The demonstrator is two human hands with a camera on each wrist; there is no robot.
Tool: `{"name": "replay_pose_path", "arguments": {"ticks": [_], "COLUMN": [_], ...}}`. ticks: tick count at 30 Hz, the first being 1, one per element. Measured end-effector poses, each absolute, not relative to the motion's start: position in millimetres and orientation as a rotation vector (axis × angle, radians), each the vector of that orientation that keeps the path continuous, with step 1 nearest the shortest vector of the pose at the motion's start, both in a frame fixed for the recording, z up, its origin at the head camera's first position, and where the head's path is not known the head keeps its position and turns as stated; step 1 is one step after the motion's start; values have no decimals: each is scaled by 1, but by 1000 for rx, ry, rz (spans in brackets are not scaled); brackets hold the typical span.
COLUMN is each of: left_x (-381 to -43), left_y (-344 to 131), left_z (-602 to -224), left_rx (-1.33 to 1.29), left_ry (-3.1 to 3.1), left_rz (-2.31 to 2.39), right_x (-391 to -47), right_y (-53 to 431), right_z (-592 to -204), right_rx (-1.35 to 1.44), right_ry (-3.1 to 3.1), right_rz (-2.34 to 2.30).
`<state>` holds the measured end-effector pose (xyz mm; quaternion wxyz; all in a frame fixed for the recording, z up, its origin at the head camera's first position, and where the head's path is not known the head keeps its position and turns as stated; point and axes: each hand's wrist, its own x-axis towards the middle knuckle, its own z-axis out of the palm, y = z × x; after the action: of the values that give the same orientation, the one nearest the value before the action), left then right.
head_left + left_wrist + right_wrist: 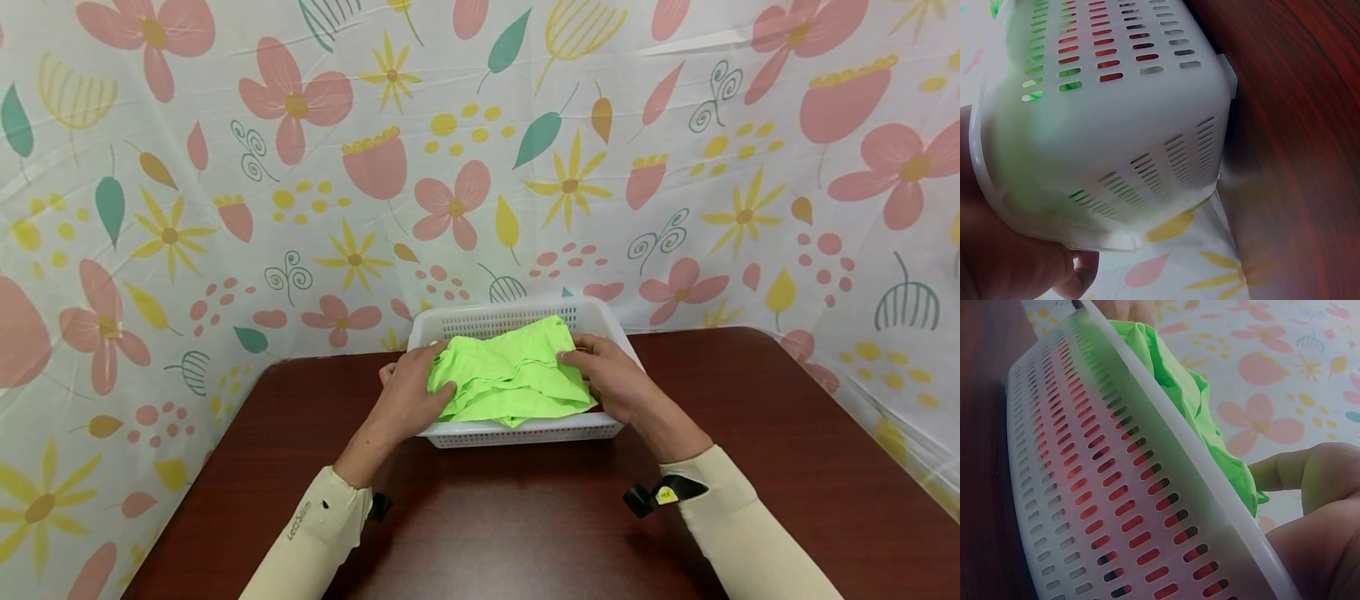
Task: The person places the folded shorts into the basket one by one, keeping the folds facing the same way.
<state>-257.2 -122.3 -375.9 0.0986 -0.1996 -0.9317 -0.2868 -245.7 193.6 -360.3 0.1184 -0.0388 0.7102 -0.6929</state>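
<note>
A bright lime-green folded cloth (513, 371), with layered, creased edges, lies across the top of a white slotted plastic basket (525, 434). At its left end my left hand (411, 387) holds the cloth between thumb and forefinger, the other fingers lying over the basket's left rim. On the right, my right hand (611, 375) grips the cloth's edge with thumb and forefinger, close to the right rim. The right wrist view shows the cloth (1188, 403) bulging above the rim and a finger (1282, 470) against it. Most of the basket's inside is hidden beneath the cloth.
Red and dark things (1129, 522) show through the basket's slots. The basket stands near the back edge of a dark reddish-brown table (510, 517). Behind it hangs a white sheet (480, 125) printed with flowers and leaves. Both wrists wear dark camera mounts over pale sleeves.
</note>
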Motion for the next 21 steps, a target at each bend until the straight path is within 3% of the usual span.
{"name": "replay_pose_path", "arguments": {"ticks": [21], "left_x": [-257], "left_y": [-126], "left_z": [-378], "left_rx": [-548], "left_ry": [-2762], "left_rz": [-921], "right_x": [-244], "right_y": [195], "right_z": [-359], "right_rx": [-129], "right_ry": [2079], "right_rz": [-2011]}}
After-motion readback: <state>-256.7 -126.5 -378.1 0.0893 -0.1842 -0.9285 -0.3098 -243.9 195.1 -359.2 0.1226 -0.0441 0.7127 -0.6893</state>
